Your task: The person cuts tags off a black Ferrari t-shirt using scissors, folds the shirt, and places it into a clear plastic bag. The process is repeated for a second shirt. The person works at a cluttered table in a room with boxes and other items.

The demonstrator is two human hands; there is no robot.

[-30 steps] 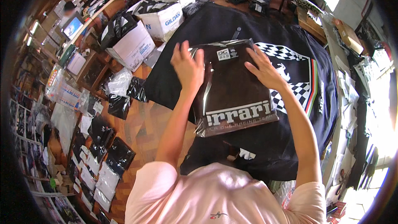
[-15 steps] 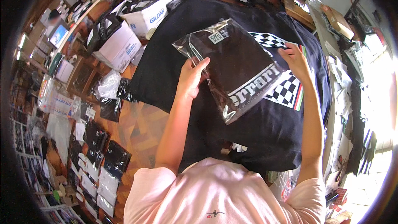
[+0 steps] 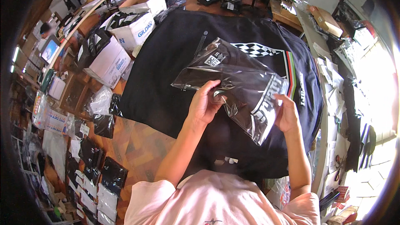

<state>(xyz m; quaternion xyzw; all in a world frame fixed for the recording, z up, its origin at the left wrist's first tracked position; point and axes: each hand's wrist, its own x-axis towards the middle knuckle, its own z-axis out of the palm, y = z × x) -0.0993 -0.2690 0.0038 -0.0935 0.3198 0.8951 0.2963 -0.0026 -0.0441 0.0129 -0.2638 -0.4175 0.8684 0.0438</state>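
Head view looks down on a big black T-shirt spread flat across the worktable, checkered print up, serving as the bed for the work. Left of it stand open cardboard boxes stuffed with dark garments, and along the wooden floor runs a row of small bagged black packs, laid out flat, within reach. Above the shirt, lifted and tilted, is the clear plastic bag with a folded dark garment inside, held up off the cloth so both sides are free to handle. The left hand curls around the bag's lower edge, fingers closed on the film; the right hand pinches its right corner, fingers partly bent.
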